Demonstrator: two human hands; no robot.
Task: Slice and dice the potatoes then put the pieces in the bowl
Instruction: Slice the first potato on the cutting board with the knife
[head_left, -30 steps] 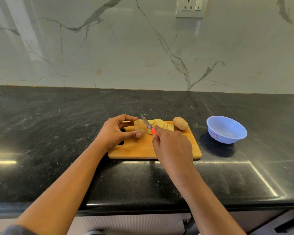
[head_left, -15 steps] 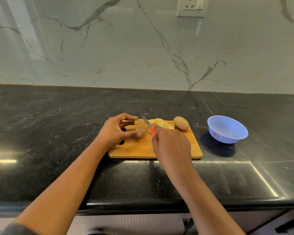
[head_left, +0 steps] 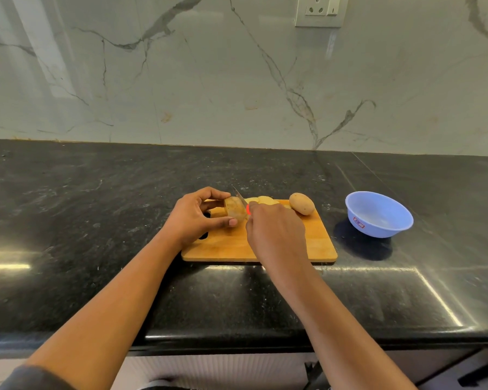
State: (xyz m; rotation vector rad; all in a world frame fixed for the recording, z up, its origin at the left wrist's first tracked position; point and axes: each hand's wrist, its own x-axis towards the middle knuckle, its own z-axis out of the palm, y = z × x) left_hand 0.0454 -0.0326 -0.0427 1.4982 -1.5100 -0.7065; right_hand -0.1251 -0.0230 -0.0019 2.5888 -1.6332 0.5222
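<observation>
The cut potato [head_left: 234,211] is pinched between thumb and curled fingers of the left hand [head_left: 196,215] on the board [head_left: 231,246], steadied for slicing. The knife [head_left: 239,196] is gripped in the closed right hand [head_left: 276,226], with the blade at the cut end. Slices [head_left: 263,200] and a whole potato [head_left: 301,203] are kept behind. The bowl [head_left: 383,229] is set to the right, apparently empty.

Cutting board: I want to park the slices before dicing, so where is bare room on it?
The cutting board is bare along its near edge, on both sides of the right hand, up to the whole potato. The far edge is crowded: the left hand grips the cut potato, with the knife and slices beside it.
</observation>
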